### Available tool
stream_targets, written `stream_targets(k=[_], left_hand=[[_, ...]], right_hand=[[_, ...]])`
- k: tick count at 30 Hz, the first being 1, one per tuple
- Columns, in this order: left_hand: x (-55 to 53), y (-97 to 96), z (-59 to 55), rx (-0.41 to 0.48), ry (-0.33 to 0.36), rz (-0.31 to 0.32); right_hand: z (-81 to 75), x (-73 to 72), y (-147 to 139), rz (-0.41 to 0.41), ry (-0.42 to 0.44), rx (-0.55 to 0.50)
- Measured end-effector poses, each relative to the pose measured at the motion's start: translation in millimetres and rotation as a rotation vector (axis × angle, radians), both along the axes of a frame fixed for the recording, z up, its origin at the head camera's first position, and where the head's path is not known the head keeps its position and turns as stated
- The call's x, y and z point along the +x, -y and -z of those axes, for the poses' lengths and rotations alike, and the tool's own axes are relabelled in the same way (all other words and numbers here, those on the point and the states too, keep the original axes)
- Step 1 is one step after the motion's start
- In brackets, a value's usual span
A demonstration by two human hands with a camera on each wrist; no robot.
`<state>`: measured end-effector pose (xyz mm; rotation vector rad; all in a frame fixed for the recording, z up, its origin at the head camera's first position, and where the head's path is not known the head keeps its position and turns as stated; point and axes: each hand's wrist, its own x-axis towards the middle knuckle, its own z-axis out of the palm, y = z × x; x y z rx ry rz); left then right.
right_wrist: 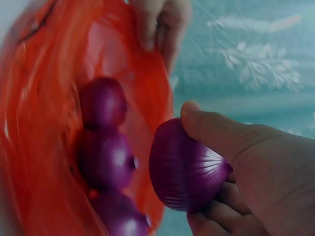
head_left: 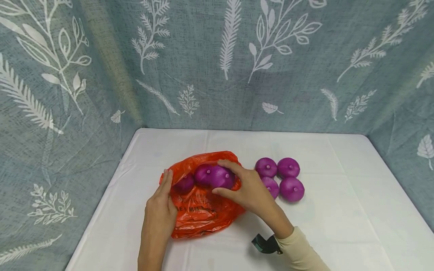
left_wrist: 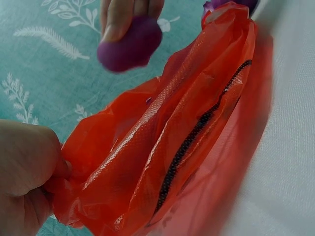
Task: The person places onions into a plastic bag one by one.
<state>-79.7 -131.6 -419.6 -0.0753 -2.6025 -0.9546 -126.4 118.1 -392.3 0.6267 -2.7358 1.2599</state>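
Note:
An orange-red plastic bag (head_left: pixel 203 222) with dark print lies on the table, its mouth spread. My left hand (head_left: pixel 158 212) pinches the bag's rim on the left side; in the left wrist view the thumb and fingers (left_wrist: pixel 29 162) grip the gathered film. Between the thumb and fingers of my right hand (head_left: pixel 252 190) is a purple onion (right_wrist: pixel 184 167), held over the bag's mouth. Inside the bag, purple onions (right_wrist: pixel 106 157) sit in a row, seen best in the right wrist view. In the head view, the held onion partly covers one onion (head_left: pixel 202 174) in the bag.
Several more purple onions (head_left: pixel 292 189) stand grouped on the white-covered table (head_left: pixel 339 210), just right of the bag; my right hand partly hides one. A blue-grey curtain (head_left: pixel 203 94) with white leaf patterns hangs behind and at both sides. The right wrist wears a dark strapped device (head_left: pixel 266 244).

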Motion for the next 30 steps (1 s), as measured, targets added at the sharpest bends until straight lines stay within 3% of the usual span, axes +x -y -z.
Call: stream_targets(k=[12, 22, 30], left_hand=[[-1.5, 3.1, 0.4, -0.015, -0.002, 0.001], [-1.6, 4.7, 1.1, -0.022, -0.008, 0.007], [0.5, 5.7, 0.7, -0.031, -0.004, -0.002]], right_hand=[[12.0, 2.7, 51.3, -0.194, -0.021, 0.101], [22.7, 4.8, 72.5, -0.266, -0.063, 0.206], [32.9, 3.6, 86.5, -0.327, -0.067, 0.221]])
